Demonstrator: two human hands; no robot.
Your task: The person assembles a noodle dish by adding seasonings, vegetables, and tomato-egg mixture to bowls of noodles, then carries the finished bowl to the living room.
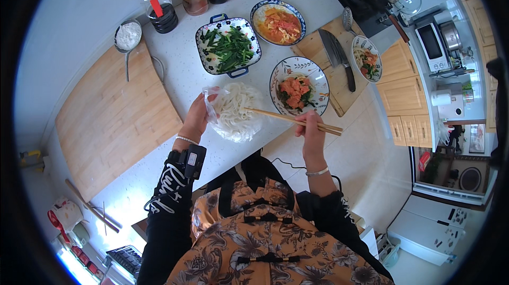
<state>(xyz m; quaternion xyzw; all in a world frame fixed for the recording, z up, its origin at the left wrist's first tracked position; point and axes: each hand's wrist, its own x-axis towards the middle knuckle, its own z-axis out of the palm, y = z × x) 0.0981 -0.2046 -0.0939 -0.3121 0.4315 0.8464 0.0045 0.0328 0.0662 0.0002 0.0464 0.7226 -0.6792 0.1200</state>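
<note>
An orange flowered top [254,237] is nearest. The left hand [197,113] pinches the rim of a clear plastic bag [238,134] of white noodles [233,102], close to the front edge of the counter [183,46]. The right hand [312,130] grips wooden chopsticks [278,116], tips at the noodles. It should help to hold the bag wide, pinch a few strands, and lift slowly, so nothing slips over that edge.

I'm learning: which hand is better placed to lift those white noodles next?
Probably the right hand: its long wooden chopsticks reach the white noodles; the left hand holds their clear plastic bag.
</note>
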